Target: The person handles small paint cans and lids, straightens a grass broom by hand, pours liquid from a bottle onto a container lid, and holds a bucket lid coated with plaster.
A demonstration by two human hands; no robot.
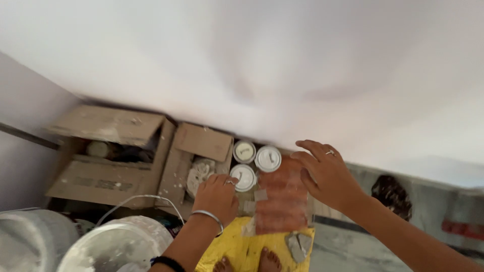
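Note:
A reddish-orange translucent sheet (282, 201) with small grey tape patches lies on a yellow surface (237, 249). My left hand (217, 196), wearing a ring and a metal bangle, is curled knuckles-up at the sheet's left edge; what its fingers hold is hidden. My right hand (327, 174), also wearing a ring, has its fingers spread and rests on the sheet's upper right edge. Three small round tins with white lids (256, 162) stand just beyond the sheet, between my hands. My bare feet (262, 262) show below on the yellow surface.
Two open, paint-spattered cardboard boxes (116, 151) sit at the left against a white wall (252, 60). White buckets (116, 247) stand at the lower left, with a thin wire handle above them. A grey floor (343, 247) and a dark patch (390, 194) lie at the right.

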